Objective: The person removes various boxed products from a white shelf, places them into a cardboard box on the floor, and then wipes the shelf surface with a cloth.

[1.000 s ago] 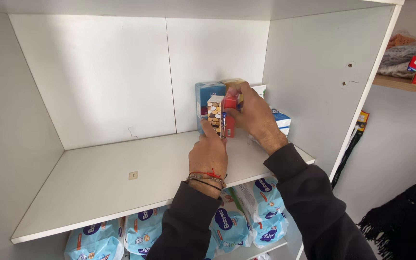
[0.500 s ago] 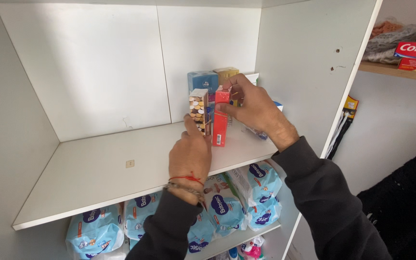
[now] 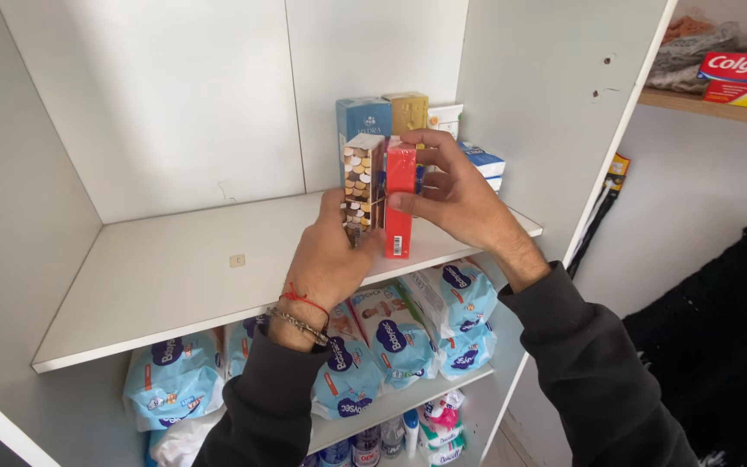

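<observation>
Nearest the camera, two dark sleeves rise from below; the left wrist carries a red string and a bead bracelet. Under them, on the lower shelf, lie blue-and-white soft packs (image 3: 391, 333).

The left hand (image 3: 330, 259) is closed round the lower part of the gold box (image 3: 362, 182), thumb at its front, fingers behind it. The right hand (image 3: 456, 195) grips the red box (image 3: 399, 199) from the right side, thumb (image 3: 412, 203) across its front face and fingers curled over the top edge. The two boxes stand upright and touch, side by side, between the two hands, at the front edge of the shelf (image 3: 166, 277). Whether their bases rest on the board or hang just above it cannot be told.

Against the pictures a second and half a second ago, the pair has come forward: then it sat close to the back boxes, now it is clear of them and at the shelf lip. The hold is unchanged, so the two boxes are being moved as one.

Just behind the fingertips stand the blue box (image 3: 363, 114) and the tan box (image 3: 406, 111), upright against the back wall. To the right of the right hand's knuckles lie flat white-and-blue cartons (image 3: 484, 163).
</observation>
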